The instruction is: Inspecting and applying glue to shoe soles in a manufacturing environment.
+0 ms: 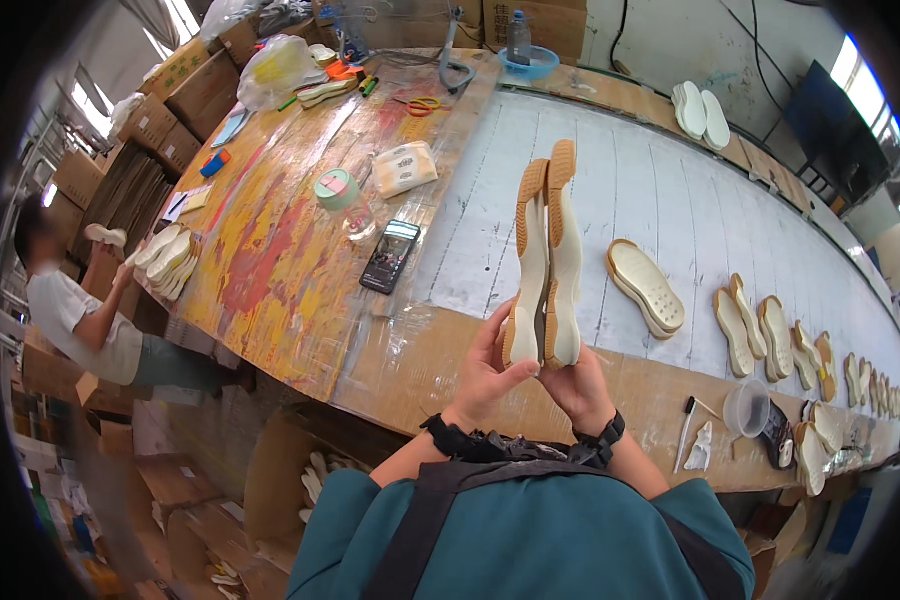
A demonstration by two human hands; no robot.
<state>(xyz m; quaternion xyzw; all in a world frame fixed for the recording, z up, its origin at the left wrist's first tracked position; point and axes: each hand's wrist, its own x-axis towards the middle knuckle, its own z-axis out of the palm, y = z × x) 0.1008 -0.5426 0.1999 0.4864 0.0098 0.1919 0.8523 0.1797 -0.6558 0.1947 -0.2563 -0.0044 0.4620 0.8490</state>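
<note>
Two cream shoe soles with tan tread, a left one (pixel 532 265) and a right one (pixel 565 265), stand upright side by side in front of me, their edges facing me. My left hand (pixel 485 380) is closed around the lower end of the left sole, thumb across its front. Below the right sole, my right hand (pixel 582 388) grips its lower end; some of its fingers are hidden behind. To the right, stacked cream soles (pixel 646 288) with holes in the top one lie on the white table sheet (pixel 470 255).
Several soles (pixel 774 335) line the table toward the right, near a clear plastic tub (pixel 746 410). Left of me are a phone (pixel 390 257), a green-lidded jar (pixel 345 200), a wipes pack (pixel 406 169) and scissors (pixel 422 105). A co-worker (pixel 90 310) handles soles (pixel 167 262) at far left.
</note>
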